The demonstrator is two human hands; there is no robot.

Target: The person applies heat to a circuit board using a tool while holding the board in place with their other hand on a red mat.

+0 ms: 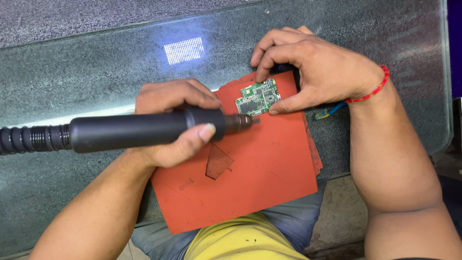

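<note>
Green circuit board (258, 97) sits on top corner of orange heat mat (250, 178), glass worktop (96, 72) underneath. Right hand (308, 62) pins board, fingertip grip at its edges. Left hand (175, 120) grip wrapped tight round black hot-air handpiece (144, 129), nozzle just left of board.

A glass-topped table (96, 72) is seen, its surface reflecting a bright rectangular light. A red-orange mat (260, 173) is laid directly on it, overhanging the near edge. A small blue and yellow piece (327, 111) is left just beside the mat's right edge.
</note>
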